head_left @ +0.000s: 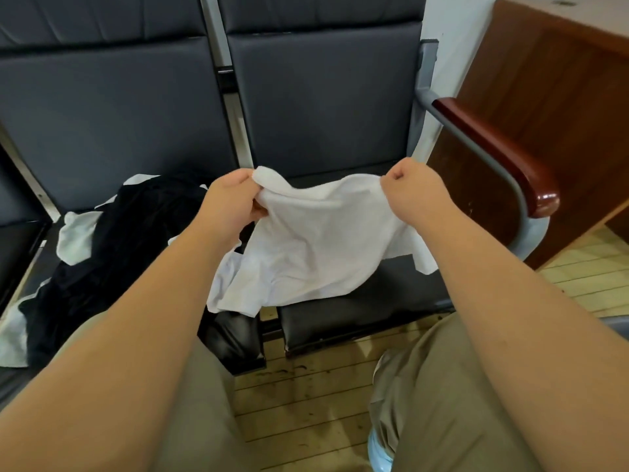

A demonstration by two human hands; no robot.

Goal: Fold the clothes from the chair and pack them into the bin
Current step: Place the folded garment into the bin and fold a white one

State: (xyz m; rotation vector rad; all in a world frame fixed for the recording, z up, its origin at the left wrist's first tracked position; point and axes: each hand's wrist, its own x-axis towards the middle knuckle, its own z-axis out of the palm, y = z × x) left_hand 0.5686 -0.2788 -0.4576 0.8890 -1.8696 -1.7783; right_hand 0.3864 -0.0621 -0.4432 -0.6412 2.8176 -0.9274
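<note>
Both forearms are reaching forward from the bottom of the view, roughly parallel, with the hands lifted above the chair. The left hand (229,202) is showing its back to the camera, its fingers (252,204) curling around one upper corner of the white garment (320,243) and bunching the cloth against the thumb. The right hand (417,190) is clenching into a tight fist on the opposite upper edge, knuckles facing up and wrist bending slightly inward, and the cloth is disappearing under its fingers.

Between the two sets of fingers the garment's top edge is sagging in a shallow curve. Below them the rest is hanging in loose folds, its lower part draping onto the dark seat (357,311) near the gap between the two seats.

Left of the left fingers, on the neighbouring seat, a heap of black clothes (115,247) is lying, with pale cloth (76,236) peeking out around it. Beyond the fingers the padded backrest (323,97) is rising. Right of the right fingers a wooden-topped armrest (497,158) is curving down, with a brown wooden cabinet (551,83) behind it. Under the arms, khaki trousers (442,386) are showing over a plank floor (306,396).
</note>
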